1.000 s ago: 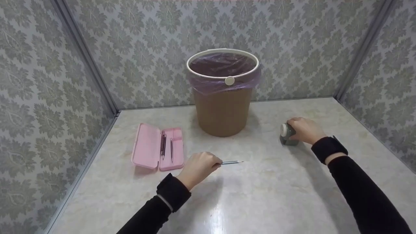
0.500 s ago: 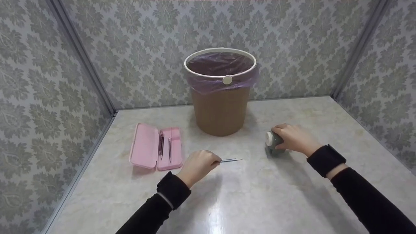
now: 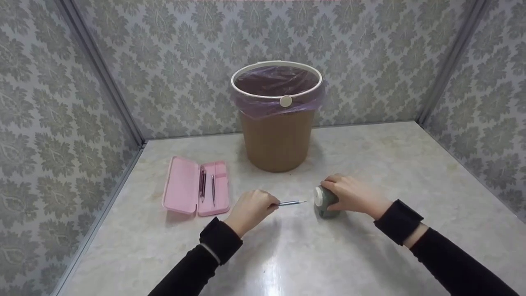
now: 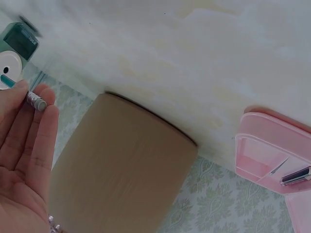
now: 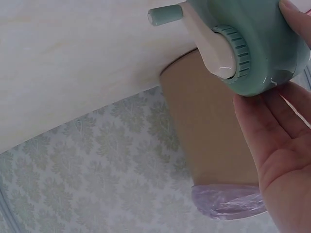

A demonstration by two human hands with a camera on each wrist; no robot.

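My left hand point(image 3: 252, 209) pinches a blue pencil point(image 3: 290, 203) near one end, its sharpened point facing right. In the left wrist view the blunt end of the pencil point(image 4: 37, 102) shows between the fingertips. To the right, my right hand point(image 3: 356, 194) grips a green pencil sharpener point(image 3: 328, 200) from above, fingers round its body. The sharpener's white round face with a dark hole point(image 4: 6, 70) is turned toward the pencil's point, a small gap away in the head view. A white crank with a green knob point(image 5: 165, 15) sticks out of the sharpener's far end.
A pink pencil case point(image 3: 181, 186) lies unfolded on the left of the pale table point(image 3: 320, 263), with several dark pens or pencils point(image 3: 203, 184) inside. Behind the hands stands a tall brown bin point(image 3: 277, 139) lined with a purple bag point(image 3: 250, 106). Patterned walls point(image 3: 357, 49) enclose the table.
My right hand has brought the sharpener leftward and nearer to me, close to the pencil's point. The left hand keeps its pinch on the pencil and has hardly moved.
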